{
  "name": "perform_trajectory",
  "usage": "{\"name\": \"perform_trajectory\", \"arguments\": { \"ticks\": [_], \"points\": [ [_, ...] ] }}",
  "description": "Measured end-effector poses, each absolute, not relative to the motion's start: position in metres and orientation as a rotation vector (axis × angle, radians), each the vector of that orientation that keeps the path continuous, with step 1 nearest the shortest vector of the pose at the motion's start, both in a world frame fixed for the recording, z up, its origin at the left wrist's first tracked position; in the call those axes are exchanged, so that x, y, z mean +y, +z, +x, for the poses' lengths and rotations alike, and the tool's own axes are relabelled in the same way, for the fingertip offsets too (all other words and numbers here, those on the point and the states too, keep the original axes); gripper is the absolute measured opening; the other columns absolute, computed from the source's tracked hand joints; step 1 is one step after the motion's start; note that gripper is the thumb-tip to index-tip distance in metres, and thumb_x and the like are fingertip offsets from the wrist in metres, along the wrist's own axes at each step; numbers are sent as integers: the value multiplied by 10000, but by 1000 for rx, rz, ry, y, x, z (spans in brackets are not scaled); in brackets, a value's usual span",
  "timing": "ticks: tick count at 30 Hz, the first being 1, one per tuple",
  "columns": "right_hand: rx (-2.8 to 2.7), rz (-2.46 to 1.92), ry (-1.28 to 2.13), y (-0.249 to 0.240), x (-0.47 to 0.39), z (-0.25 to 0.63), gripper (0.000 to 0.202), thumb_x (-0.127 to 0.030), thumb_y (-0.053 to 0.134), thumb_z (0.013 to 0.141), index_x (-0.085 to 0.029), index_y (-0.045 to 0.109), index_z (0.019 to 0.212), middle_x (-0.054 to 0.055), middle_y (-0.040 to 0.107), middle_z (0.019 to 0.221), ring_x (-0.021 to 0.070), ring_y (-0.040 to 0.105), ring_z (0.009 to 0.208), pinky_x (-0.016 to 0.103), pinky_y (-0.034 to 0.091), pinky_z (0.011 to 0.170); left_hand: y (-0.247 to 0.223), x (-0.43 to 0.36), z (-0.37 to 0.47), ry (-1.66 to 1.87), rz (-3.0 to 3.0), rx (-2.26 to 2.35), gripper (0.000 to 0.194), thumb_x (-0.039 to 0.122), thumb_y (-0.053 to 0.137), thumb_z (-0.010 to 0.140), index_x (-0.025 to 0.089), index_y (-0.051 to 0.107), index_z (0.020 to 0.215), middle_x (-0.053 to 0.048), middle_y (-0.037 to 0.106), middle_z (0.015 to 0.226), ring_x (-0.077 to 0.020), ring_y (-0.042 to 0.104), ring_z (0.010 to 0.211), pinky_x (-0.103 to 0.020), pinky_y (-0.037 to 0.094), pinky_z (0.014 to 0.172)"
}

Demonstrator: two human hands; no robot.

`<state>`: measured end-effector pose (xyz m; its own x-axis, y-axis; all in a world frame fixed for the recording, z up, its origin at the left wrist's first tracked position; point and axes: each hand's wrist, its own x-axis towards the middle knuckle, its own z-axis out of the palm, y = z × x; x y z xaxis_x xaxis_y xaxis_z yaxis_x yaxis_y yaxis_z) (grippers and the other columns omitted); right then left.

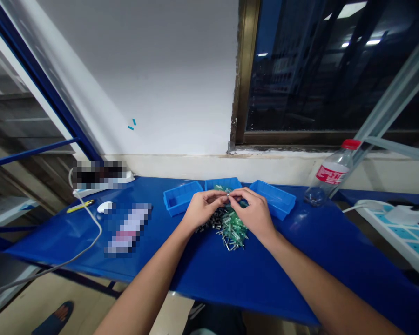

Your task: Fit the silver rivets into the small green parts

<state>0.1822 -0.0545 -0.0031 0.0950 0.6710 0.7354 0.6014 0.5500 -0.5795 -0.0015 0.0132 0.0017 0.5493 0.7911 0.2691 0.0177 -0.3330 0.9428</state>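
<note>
My left hand (205, 208) and my right hand (253, 209) meet above a heap of small parts, fingertips pinched together. Between them a small shiny metal part (227, 194) shows, mostly covered by the fingers; its exact kind is too small to tell. Below lies the heap: green translucent plastic pieces (235, 222), thin silvery metal pins (234, 243) spread at its front, and small black pieces (215, 219) on its left. Behind the hands stands the middle blue bin (223, 182), partly hidden, with pale green pieces at its front.
Blue bins stand at left (174, 204) and right (282, 211) on the blue table (209, 274). A red-capped plastic bottle (330, 177) is at back right, near a power strip (401, 232). A yellow pen (79, 206), white mouse (105, 207) and cable (97, 225) lie left.
</note>
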Motion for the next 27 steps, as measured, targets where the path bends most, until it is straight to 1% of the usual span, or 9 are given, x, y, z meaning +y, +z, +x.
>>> {"name": "perform_trajectory", "arguments": {
  "ticks": [4,7,9,11,13,17,20,24,27],
  "points": [
    [-1608,-1111,68,-5,-53,181,156,-190,610,959,-236,759,960,61,777,1005,220,733,914,365,600,856,-2,17,-3,963,1737,716,374,441,793,872,167,798,1127,-100,824,1080,-276,785,1033,-407,620,972],
    [-1620,-1138,77,-7,-53,181,130,-184,614,944,-231,735,955,60,760,973,216,718,863,356,598,812,-1,17,-3,949,1800,775,339,435,786,875,184,813,1101,-93,824,1079,-277,783,1038,-405,619,971],
    [-1632,-1158,79,-9,-52,182,151,-172,611,930,-228,718,1020,55,739,952,211,697,829,353,592,793,0,15,-2,937,1803,764,339,418,780,882,183,804,1125,-93,823,1083,-270,783,1035,-398,620,965],
    [-1654,-1176,64,-11,-51,182,255,-153,602,911,-222,704,1134,55,714,953,212,677,827,358,585,804,2,12,-1,933,1777,713,391,403,781,884,172,771,1199,-97,820,1092,-263,783,1031,-388,617,966],
    [-1671,-1191,60,-13,-50,182,313,-135,596,894,-218,704,1176,58,693,962,208,659,822,356,578,805,5,9,1,923,1787,680,418,417,760,907,165,748,1240,-98,814,1114,-256,780,1034,-364,612,957],
    [-1617,-1203,147,-12,-49,182,198,-147,607,893,-211,728,1036,57,692,955,190,649,775,324,569,720,9,5,-1,861,1950,750,387,503,661,972,172,797,1118,-77,818,1068,-246,776,975,-304,608,861],
    [-1603,-1185,214,-9,-50,182,148,-157,623,894,-212,718,993,52,709,949,191,663,775,330,580,729,9,6,-3,821,2048,799,402,527,628,986,185,815,1081,-53,825,980,-238,777,895,-288,602,797],
    [-1669,-1133,195,-7,-52,182,167,-141,592,914,-224,724,972,54,735,969,200,687,824,348,594,788,3,11,-4,855,2026,807,346,451,649,976,185,807,1131,-61,831,1015,-249,794,914,-317,624,824],
    [-1625,-1132,222,-8,-52,180,138,-188,593,941,-228,720,977,46,757,963,200,717,832,349,606,799,1,12,-4,931,1983,844,287,358,707,927,177,803,1128,-77,830,1054,-269,799,982,-349,638,880]
  ]
}}
